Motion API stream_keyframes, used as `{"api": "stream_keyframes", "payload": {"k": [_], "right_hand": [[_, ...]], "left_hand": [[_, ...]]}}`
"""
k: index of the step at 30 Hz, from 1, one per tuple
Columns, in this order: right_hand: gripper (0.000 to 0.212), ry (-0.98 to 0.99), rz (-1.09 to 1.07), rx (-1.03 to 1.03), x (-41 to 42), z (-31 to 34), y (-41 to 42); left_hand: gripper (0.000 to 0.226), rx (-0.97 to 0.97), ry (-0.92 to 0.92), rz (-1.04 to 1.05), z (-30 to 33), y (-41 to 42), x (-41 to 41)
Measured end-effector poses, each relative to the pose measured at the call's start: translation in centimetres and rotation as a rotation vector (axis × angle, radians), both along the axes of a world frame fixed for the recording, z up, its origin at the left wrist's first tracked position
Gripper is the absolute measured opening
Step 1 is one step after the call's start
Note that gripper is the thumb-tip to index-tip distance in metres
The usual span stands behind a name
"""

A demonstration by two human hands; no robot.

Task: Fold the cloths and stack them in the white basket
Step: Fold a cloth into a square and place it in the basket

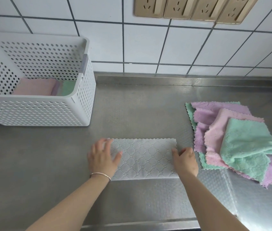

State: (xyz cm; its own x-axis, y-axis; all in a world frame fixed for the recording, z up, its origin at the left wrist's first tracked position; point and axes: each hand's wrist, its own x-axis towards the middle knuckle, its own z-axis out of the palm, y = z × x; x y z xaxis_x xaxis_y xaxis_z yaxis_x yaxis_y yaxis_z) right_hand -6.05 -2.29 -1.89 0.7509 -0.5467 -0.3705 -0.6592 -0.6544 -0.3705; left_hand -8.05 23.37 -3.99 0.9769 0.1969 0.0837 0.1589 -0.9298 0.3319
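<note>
A grey patterned cloth (144,158) lies folded into a long rectangle on the steel counter in front of me. My left hand (102,156) rests flat on its left end with fingers spread. At the right end, my right hand (184,160) grips the cloth's edge with curled fingers. The white perforated basket (36,109) stands at the back left and holds folded pink and green cloths (36,86). A loose pile of unfolded green, pink and purple cloths (237,140) lies at the right.
The steel counter (140,104) runs back to a white tiled wall (148,44). Gold wall sockets (190,9) hang at the top. The counter's front edge (140,225) is just below my forearms.
</note>
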Motion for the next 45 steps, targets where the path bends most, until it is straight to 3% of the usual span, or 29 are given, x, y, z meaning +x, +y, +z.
{"api": "stream_keyframes", "payload": {"k": [3,7,11,14,16,18,19,22,25,28,29,31,33,36,41,45], "right_hand": [[0.049,0.04,0.034,-0.042,-1.6,-0.4,0.1],[0.051,0.097,0.067,-0.118,-3.6,-0.3,0.4],[0.055,0.193,0.138,-0.163,-4.7,0.0,0.7],[0.053,0.282,0.156,-0.074,-4.5,0.5,0.6],[0.038,0.274,0.108,0.049,-4.2,0.8,0.4],[0.008,0.184,0.05,0.181,-4.1,1.1,0.2],[0.005,0.124,0.018,0.233,-4.1,1.3,0.3],[0.004,-0.1,-0.03,0.278,-4.4,2.3,1.4],[0.009,-0.319,0.084,0.201,-4.9,3.2,3.6],[0.01,-0.506,0.32,0.035,-5.2,3.2,5.7],[0.009,-0.588,0.426,-0.025,-5.1,3.2,6.3],[0.011,-0.743,0.616,-0.103,-5.0,3.2,7.6],[0.017,-0.838,0.763,-0.121,-5.1,3.3,8.9],[0.027,-0.833,0.918,-0.094,-5.6,2.9,10.4],[0.095,-0.474,0.966,-0.149,-6.1,0.1,10.8],[0.127,-0.309,0.996,-0.194,-6.1,-2.0,10.8]], "left_hand": [[0.053,0.098,0.132,-0.383,-0.1,-3.7,-1.0],[0.069,0.202,0.377,-0.644,-0.5,-6.8,-0.8],[0.076,0.276,0.453,-0.647,-0.7,-7.0,-0.7],[0.076,0.269,0.461,-0.643,-0.4,-7.0,-0.8],[0.076,0.283,0.472,-0.647,-0.2,-7.2,-0.8],[0.075,0.276,0.51,-0.639,0.2,-7.4,-0.6],[0.074,0.255,0.532,-0.633,0.5,-7.6,-0.5],[0.059,0.058,0.477,-0.555,2.1,-8.1,0.3],[0.041,-0.373,0.279,-0.335,4.7,-8.7,1.3],[0.048,-0.803,0.41,-0.118,7.5,-9.0,2.5],[0.052,-0.848,0.47,-0.086,8.1,-8.9,2.9],[0.044,-0.755,0.504,-0.072,8.6,-8.2,3.3],[0.033,-0.62,0.479,-0.02,8.8,-6.8,3.3],[0.039,-0.517,0.414,0.076,8.1,-4.3,2.6],[0.031,-0.63,0.421,0.118,5.6,-0.2,1.7],[0.025,-0.713,0.465,0.156,4.4,1.7,1.4]]}}
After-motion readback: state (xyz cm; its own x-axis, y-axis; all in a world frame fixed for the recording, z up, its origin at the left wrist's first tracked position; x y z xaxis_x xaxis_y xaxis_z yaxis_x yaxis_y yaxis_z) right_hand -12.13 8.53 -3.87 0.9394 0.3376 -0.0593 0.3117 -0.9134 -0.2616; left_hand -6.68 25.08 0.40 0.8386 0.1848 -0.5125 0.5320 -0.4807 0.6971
